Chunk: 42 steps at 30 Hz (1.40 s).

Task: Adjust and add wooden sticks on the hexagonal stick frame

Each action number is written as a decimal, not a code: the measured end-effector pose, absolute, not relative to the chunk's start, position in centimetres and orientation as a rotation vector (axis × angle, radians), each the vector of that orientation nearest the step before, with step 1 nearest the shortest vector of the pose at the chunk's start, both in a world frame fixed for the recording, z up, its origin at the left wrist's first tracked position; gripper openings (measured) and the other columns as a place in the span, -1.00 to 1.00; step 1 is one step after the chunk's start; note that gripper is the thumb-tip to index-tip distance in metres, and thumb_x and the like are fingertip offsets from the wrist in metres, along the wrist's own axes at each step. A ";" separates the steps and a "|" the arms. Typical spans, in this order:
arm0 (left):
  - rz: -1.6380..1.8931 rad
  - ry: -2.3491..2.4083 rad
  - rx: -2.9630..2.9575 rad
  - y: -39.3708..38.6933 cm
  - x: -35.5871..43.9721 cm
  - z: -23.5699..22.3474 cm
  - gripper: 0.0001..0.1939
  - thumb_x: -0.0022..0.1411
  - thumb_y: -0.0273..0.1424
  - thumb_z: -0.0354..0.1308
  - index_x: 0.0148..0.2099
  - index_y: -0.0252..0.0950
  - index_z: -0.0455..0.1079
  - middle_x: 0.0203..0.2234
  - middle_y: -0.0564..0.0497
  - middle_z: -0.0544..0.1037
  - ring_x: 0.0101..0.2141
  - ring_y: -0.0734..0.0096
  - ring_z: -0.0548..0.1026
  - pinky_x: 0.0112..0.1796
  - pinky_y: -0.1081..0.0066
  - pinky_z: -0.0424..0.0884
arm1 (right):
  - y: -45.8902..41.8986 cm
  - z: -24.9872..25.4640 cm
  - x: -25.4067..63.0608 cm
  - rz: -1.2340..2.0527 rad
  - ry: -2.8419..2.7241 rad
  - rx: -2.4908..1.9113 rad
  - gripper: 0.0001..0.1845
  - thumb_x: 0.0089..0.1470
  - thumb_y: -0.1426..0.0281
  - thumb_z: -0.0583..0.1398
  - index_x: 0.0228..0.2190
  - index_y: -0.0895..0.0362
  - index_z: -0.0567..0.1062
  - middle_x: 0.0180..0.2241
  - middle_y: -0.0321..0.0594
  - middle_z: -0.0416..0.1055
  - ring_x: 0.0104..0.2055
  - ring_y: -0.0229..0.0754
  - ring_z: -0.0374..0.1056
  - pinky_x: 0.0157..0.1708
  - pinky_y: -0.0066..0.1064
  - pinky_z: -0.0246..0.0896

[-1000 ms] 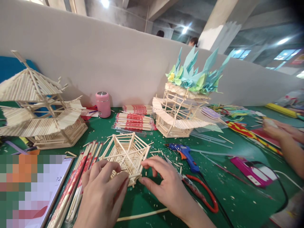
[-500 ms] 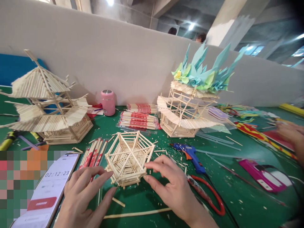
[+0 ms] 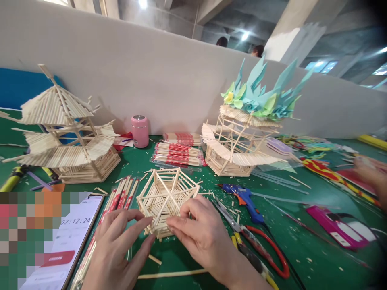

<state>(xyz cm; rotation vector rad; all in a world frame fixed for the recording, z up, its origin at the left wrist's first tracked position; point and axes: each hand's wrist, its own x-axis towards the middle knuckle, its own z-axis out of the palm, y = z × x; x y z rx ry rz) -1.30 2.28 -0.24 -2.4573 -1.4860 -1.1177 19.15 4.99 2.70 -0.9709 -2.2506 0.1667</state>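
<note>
A six-sided frame of wooden sticks stands on the green table before me, with crossing sticks over its open top. At its near left corner is my left hand, thumb and forefinger apart on either side of the edge; whether they touch it I cannot tell. My right hand pinches thumb and forefinger together at the frame's near rim. Its fingertips partly cover that side, and a small piece between them could be hidden. One loose stick lies just below the frame.
Behind stand two stick pavilions, one plain, one topped with blue-green paper. A blue glue gun, red-handled scissors and pliers lie right. Left are bundled chopsticks and a phone. Another person's hand shows far right.
My right hand has moved left along the near rim, and its thumb and forefinger have closed together. My left hand has shifted slightly right. The view has shifted a little.
</note>
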 end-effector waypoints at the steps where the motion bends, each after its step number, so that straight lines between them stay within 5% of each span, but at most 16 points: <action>1: -1.100 -1.489 -2.473 2.3 -1.4 -0.3 -0.80 0.11 -0.32 0.17 -0.17 -0.17 0.41 -0.30 0.01 0.46 -0.27 0.29 0.39 -0.33 0.36 0.39 | 5.0 2.7 19.1 0.166 -2.248 -0.963 -0.83 0.11 0.48 0.15 -0.41 0.12 0.55 -0.51 -0.25 0.27 -0.41 -0.22 0.12 -0.44 -0.38 0.04; 26: -1.053 -1.411 -2.500 2.6 -1.5 -0.3 -0.75 0.10 -0.38 0.18 -0.12 -0.18 0.39 -0.28 -0.03 0.42 -0.24 0.28 0.35 -0.32 0.36 0.39 | 5.0 2.5 19.2 0.197 -2.229 -0.963 -0.81 0.13 0.48 0.13 -0.43 0.11 0.55 -0.52 -0.26 0.27 -0.43 -0.23 0.13 -0.47 -0.40 0.03; 42: -1.183 -1.489 -2.334 2.2 0.5 -1.0 -0.81 0.25 -0.38 -0.03 -0.26 -0.11 0.42 -0.26 -0.04 0.38 -0.22 0.15 0.30 -0.30 0.20 0.18 | 5.0 2.6 19.0 0.172 -2.237 -0.969 -0.77 0.15 0.45 0.11 -0.45 0.11 0.55 -0.53 -0.28 0.26 -0.42 -0.24 0.13 -0.45 -0.40 0.04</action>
